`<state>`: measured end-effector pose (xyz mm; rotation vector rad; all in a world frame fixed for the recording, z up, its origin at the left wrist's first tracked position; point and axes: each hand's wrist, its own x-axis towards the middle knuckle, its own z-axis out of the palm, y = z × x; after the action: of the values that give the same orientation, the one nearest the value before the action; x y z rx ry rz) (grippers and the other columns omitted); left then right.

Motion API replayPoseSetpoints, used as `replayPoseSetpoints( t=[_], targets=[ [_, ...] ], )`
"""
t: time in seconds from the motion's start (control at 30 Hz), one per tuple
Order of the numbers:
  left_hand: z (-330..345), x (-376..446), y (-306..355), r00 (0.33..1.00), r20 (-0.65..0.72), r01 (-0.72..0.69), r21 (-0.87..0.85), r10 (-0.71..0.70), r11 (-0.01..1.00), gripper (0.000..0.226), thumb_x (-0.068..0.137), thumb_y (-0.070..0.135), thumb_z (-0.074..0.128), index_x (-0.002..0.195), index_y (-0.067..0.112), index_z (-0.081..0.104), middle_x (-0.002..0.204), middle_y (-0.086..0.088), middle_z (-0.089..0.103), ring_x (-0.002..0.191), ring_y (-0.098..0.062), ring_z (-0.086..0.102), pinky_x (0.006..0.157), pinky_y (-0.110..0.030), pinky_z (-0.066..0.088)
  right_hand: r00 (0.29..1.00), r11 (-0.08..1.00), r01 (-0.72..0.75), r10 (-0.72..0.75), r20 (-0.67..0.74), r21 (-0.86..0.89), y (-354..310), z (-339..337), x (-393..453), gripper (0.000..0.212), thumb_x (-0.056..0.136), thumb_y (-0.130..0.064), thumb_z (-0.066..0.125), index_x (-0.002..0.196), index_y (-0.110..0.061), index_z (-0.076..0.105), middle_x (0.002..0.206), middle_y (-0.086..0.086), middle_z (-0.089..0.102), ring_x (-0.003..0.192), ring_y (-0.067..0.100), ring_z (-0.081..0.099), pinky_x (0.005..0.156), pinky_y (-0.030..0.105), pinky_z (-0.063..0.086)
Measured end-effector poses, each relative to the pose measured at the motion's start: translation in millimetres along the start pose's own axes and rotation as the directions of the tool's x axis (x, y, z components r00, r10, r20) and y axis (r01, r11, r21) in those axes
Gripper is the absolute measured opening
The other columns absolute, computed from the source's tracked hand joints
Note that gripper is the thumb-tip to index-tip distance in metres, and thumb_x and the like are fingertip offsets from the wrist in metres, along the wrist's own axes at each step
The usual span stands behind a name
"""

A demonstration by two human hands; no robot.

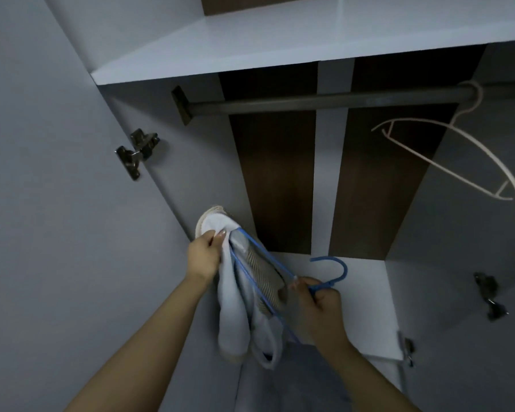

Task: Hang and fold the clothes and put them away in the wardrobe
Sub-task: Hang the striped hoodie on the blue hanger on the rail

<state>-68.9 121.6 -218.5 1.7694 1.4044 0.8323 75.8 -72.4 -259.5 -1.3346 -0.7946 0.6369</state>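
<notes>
Left hand [204, 257] pinches the white garment [235, 310] over the blue hanger [280, 273]. Right hand [321, 304] grips the hanger's neck. White hanger [470, 150] hangs on the rod [309, 102], far right.

Above the fingers [220, 234] of the left hand [204, 257], the rail [324, 101] runs bare from its left bracket [181, 104] across most of its length, with open dark space between rail and hands. Up and to the right of the right hand [321, 304], a white hanger [458, 153] hooks over the rail's right end and slants down into that side. The shelf [250, 40] caps the room just above the rail. Left of the left hand stands the open door [57, 173] with its hinge [137, 153]; the right wall [473, 263] carries another hinge [488, 295]. Just behind the right hand lies a white ledge [369, 292].
</notes>
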Motion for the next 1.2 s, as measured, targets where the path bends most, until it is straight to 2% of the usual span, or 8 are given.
replayPoseSetpoints(
  t=[0.1,0.37,0.53,0.67,0.8,0.93,1.07,1.2],
  targets=[
    [-19,7,22,0.99,0.044,-0.138,0.082,0.135,0.987,0.039,0.098,0.021,0.056,0.064,0.005,0.047,0.058,-0.004,0.04,0.059,-0.015,0.038,0.058,-0.033,0.033,0.993,0.984,0.114,-0.108,0.05,-0.137,-13,-18,10,0.051,0.096,-0.01,0.056,0.052,-0.036,0.053,0.043,-0.014,0.042,0.043,-0.003,0.039,0.048,0.016,0.034],
    [-53,-34,126,0.908,0.281,-0.258,-0.212,0.312,0.943,0.037,0.1,0.018,0.051,0.079,-0.012,0.049,0.074,-0.016,0.045,0.071,-0.019,0.042,0.067,-0.033,0.034,0.999,0.99,-0.042,0.041,-0.006,-0.138,-26,-3,16,0.053,0.094,-0.001,0.055,0.049,-0.018,0.033,0.042,-0.008,0.029,0.04,0.007,0.027,0.049,0.028,0.026],
    [-76,-77,113,0.7,0.667,-0.462,0.148,0.257,0.874,0.036,0.097,0.026,0.056,0.063,0.017,0.048,0.061,0.006,0.04,0.059,-0.004,0.041,0.06,-0.02,0.035,0.993,0.996,0.085,-0.086,-0.084,-0.011,-59,-2,35,0.035,0.095,-0.009,0.059,0.062,0.001,0.057,0.053,0.008,0.051,0.05,0.022,0.048,0.054,0.03,0.041],
    [-73,-80,94,0.754,0.445,-0.643,0.348,0.483,0.683,0.021,0.09,0.037,0.066,0.076,0.026,0.054,0.084,0.01,0.052,0.082,-0.009,0.052,0.079,-0.034,0.046,0.973,0.974,0.228,-0.228,-0.022,-0.001,-80,-2,34,0.038,0.096,-0.018,0.057,0.059,-0.008,0.057,0.049,0.005,0.046,0.048,0.019,0.045,0.051,0.032,0.04],
    [-70,-60,120,0.626,0.187,-0.747,0.422,0.757,0.513,0.062,0.083,0.063,0.062,0.132,0.03,0.045,0.133,0.01,0.043,0.127,-0.004,0.034,0.111,-0.03,0.018,0.921,0.911,0.39,-0.385,0.063,-0.138,-111,-11,52,0.033,0.095,-0.022,0.057,0.074,-0.001,0.071,0.046,-0.007,0.05,0.044,0.005,0.048,0.047,0.023,0.041],
    [-55,-39,150,0.536,0.345,-0.781,0.55,0.771,0.297,0.035,0.097,0.058,0.036,0.104,0.031,0.058,0.097,0.01,0.061,0.095,-0.013,0.055,0.085,-0.03,0.028,0.873,0.82,0.487,-0.443,0.205,-0.302,-150,-20,68,0.024,0.095,-0.017,0.06,0.078,-0.032,0.068,0.071,0.011,0.069,0.058,0.019,0.06,0.055,0.043,0.051],
    [-45,-21,152,0.671,0.374,-0.74,0.392,0.641,0.547,0.037,0.098,0.053,0.035,0.087,0.024,0.055,0.084,0.006,0.058,0.082,-0.013,0.053,0.074,-0.035,0.039,0.861,0.706,0.508,-0.426,0.277,-0.493,-180,-30,88,0.012,0.093,-0.022,0.063,0.101,-0.014,0.068,0.09,-0.002,0.062,0.079,0.01,0.057,0.073,0.033,0.051],
    [-49,-13,146,0.812,0.323,-0.528,0.049,0.486,0.848,0.03,0.101,0.03,0.049,0.071,0.025,0.048,0.068,0.01,0.049,0.067,-0.008,0.048,0.067,-0.032,0.04,0.715,0.488,0.631,-0.667,0.209,-0.603,-158,-55,69,0.034,0.091,-0.012,0.058,0.125,-0.013,0.058,0.122,0.004,0.052,0.116,0.015,0.047,0.1,0.026,0.037]
  ],
)
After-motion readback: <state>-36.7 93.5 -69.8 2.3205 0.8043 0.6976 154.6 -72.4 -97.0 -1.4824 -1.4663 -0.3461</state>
